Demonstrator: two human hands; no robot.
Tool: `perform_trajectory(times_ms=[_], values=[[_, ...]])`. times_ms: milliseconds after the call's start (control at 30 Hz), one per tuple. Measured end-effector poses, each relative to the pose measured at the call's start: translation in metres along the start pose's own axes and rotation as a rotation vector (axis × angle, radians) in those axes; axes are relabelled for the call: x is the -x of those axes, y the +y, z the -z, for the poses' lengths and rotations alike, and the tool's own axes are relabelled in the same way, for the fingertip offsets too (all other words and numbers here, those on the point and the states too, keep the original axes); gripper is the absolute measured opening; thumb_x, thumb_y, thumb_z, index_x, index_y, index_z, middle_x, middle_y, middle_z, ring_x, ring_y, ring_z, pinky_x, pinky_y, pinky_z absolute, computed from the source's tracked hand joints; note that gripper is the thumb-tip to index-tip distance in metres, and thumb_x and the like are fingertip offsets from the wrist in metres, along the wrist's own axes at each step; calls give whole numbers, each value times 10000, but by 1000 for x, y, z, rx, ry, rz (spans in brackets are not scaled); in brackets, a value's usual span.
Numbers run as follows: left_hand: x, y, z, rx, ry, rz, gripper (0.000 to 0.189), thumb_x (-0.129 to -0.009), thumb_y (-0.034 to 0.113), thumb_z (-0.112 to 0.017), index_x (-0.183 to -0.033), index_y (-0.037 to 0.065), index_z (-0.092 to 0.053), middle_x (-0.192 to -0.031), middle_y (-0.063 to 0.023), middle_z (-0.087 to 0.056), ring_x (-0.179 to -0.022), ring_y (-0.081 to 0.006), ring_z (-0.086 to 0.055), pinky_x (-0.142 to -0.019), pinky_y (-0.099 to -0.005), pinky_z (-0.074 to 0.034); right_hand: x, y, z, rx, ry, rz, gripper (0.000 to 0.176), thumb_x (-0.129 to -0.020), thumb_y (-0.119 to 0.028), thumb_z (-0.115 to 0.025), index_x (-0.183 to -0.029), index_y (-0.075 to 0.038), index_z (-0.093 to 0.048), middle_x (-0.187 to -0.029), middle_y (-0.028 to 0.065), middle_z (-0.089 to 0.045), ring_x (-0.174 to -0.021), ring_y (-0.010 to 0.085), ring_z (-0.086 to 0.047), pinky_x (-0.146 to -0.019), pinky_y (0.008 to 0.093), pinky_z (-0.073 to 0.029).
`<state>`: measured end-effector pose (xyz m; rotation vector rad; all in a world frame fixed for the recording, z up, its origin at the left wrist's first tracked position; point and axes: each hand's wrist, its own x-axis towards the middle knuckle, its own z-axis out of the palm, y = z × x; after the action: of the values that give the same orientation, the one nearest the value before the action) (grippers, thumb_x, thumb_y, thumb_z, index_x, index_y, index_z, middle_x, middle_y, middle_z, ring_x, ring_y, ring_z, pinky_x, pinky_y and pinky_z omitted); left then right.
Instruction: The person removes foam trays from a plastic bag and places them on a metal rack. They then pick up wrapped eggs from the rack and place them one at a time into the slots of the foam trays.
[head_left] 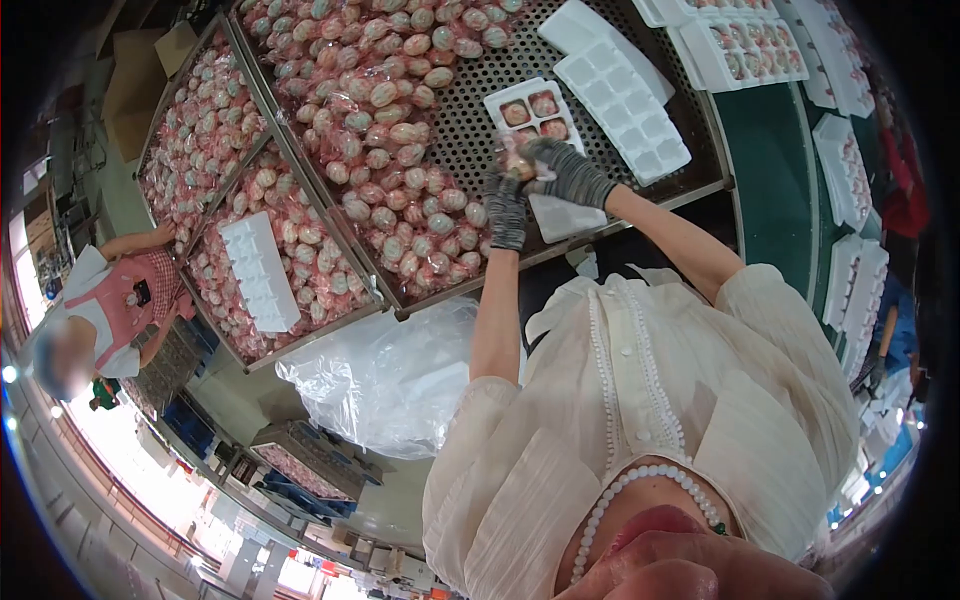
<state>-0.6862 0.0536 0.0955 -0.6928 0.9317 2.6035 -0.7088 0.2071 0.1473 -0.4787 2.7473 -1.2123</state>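
Note:
Both hands wear grey striped gloves and meet over a perforated metal work surface (480, 100). My left hand (506, 208) is closed around the lower left side of a small wrapped ball (517, 163). From the right, my right hand (566, 172) reaches the same ball with its fingers closed on the wrapper. Just beyond the hands, a white compartment tray (530, 92) holds several round pieces in its cells. Part of it is hidden by my hands. White tray material (565, 219) shows below my right hand.
Wrapped balls (390, 130) are heaped at the left behind metal dividers (290, 150). Empty white trays (625, 110) lie at the right, near filled trays (750, 50) and a green surface (765, 160). Clear plastic (385, 370) hangs at the front edge. A co-worker (125, 300) stands at far left.

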Motion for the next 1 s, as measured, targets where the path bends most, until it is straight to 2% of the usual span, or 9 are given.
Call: perform_trajectory(times_ms=[100,200,300,367,400,500,667,833,1000], values=[[11,-8,-6,-1201,-196,-675,243,-827,141,-513,-1016,-11,-503,-989,-68,-524,-838,-130,-515,-731,-254,-444,12,8,-5,-19,-3,-89,587,-696,-364,-641,-1139,-32,-445,-968,171,-553,-920,285,-527,-825,357,-407],[8,-13,4,-880,97,-125,248,-838,128,-499,-1042,-13,-505,-952,-53,-542,-812,-128,-519,-759,-262,-432,28,23,-15,-345,-93,-361,590,-698,-322,-658,-1154,-30,-424,-929,161,-555,-831,231,-556,-737,320,-457],[5,-11,11,-615,81,99,204,-816,77,-517,-1009,10,-524,-869,-36,-563,-729,-113,-533,-662,-250,-471,34,22,-15,-906,-228,-604,619,-685,-324,-677,-1155,-6,-429,-980,146,-547,-817,184,-552,-720,309,-456],[-3,-14,9,-385,82,269,149,-808,67,-534,-952,31,-530,-787,-18,-557,-613,-96,-526,-515,-226,-456,34,27,-18,-556,-184,-542,612,-679,-335,-677,-1137,-4,-444,-973,144,-550,-801,184,-555,-710,306,-458],[-6,-17,10,-383,81,271,149,-808,67,-534,-952,31,-530,-787,-18,-557,-613,-96,-526,-515,-226,-456,33,26,-17,-211,-137,-473,606,-672,-347,-677,-1119,-1,-459,-965,143,-553,-784,183,-557,-699,302,-459],[-18,-29,16,-384,200,146,175,-769,-9,-529,-942,20,-540,-770,-15,-557,-635,-100,-518,-561,-227,-474,28,29,-18,-310,-130,-557,502,-698,-342,-635,-1045,-7,-496,-947,161,-537,-824,241,-553,-735,323,-444],[-15,-47,-6,-1240,335,-540,254,-674,-76,-555,-909,14,-518,-751,-20,-534,-632,-101,-493,-545,-209,-425,15,39,-26,-73,-35,-451,505,-673,-321,-654,-1040,-8,-503,-962,162,-541,-843,245,-554,-746,324,-446],[-19,-40,1,-554,355,-25,253,-658,-68,-590,-902,-15,-545,-709,-43,-558,-544,-126,-501,-476,-225,-423,12,42,-2,-97,-89,-368,501,-648,-294,-676,-1028,-11,-512,-947,157,-546,-830,244,-555,-742,323,-450],[-17,-40,0,-875,226,-237,201,-694,-34,-566,-893,-26,-591,-754,-80,-600,-620,-151,-546,-606,-276,-459,10,45,-14,-78,-119,-398,444,-661,-239,-656,-1024,-25,-516,-954,150,-539,-830,263,-545,-747,341,-441]])
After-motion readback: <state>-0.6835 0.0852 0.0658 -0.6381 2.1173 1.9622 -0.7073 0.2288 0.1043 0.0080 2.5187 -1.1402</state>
